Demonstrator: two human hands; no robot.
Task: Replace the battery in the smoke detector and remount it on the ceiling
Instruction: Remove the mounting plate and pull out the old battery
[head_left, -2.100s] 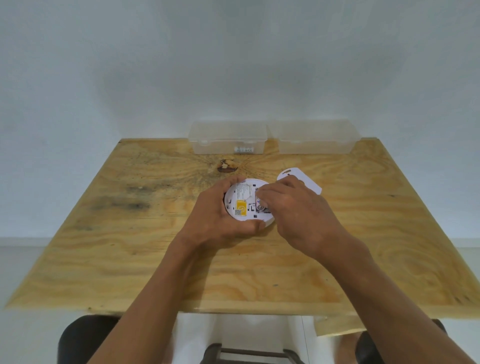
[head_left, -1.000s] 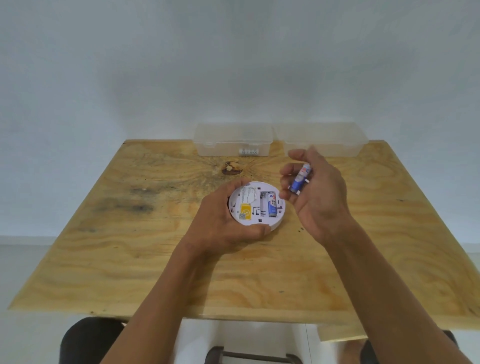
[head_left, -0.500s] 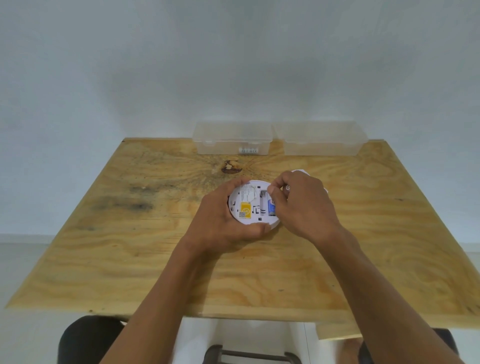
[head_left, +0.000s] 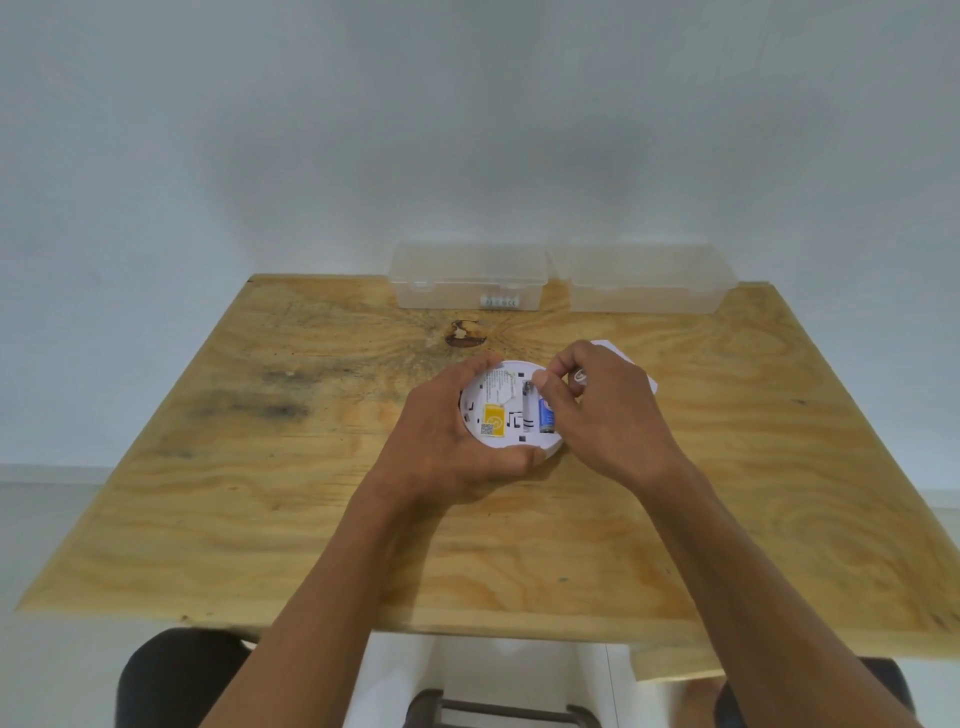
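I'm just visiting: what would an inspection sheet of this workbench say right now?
Surface: wooden table, dark knot and stains.
Job's things: smoke detector lying back-up, compartment open; one blue battery seated, the slot beside it empty; white cover behind the right hand.
Clutter: two clear plastic boxes at the far edge.
Grips: left hand steadies the detector; right hand holds a second battery, fingertips at the compartment.
Cables: nothing seen.
Surroundings: plain white wall; stool below.

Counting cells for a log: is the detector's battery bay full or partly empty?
Partly empty: one blue battery sits in the detector; the slot beside it shows bare metal.
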